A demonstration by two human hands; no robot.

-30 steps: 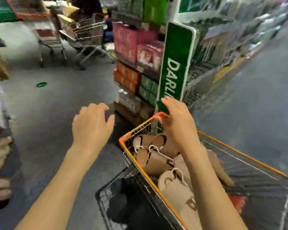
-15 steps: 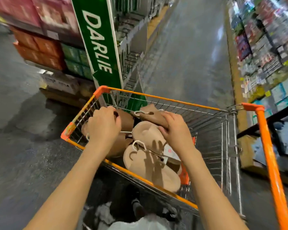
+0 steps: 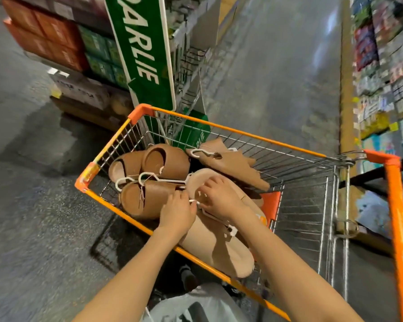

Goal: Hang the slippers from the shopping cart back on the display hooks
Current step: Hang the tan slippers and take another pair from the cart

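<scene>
A wire shopping cart [image 3: 230,130] with an orange rim fills the centre and right of the frame, standing on a grey shop floor [image 3: 33,182]. A green sign [image 3: 147,54] with white letters leans in from the upper centre, with stacked boxes [image 3: 56,38] at the upper left and blurred shelves [image 3: 382,66] along the right edge. Inside the cart lie the slippers: a pale beige pair [image 3: 219,247] nearest the lower rim, brown pairs [image 3: 149,175] on the left side, and another tan pair [image 3: 233,163] toward the far side, each with a white hanger hook. Both hands reach into the cart's middle. The left hand [image 3: 177,214] has its fingers curled at a white hanger [image 3: 196,202] beside a brown slipper. The right hand [image 3: 219,198] rests on the beige pair, fingers bent and pinching the same hanger.
</scene>
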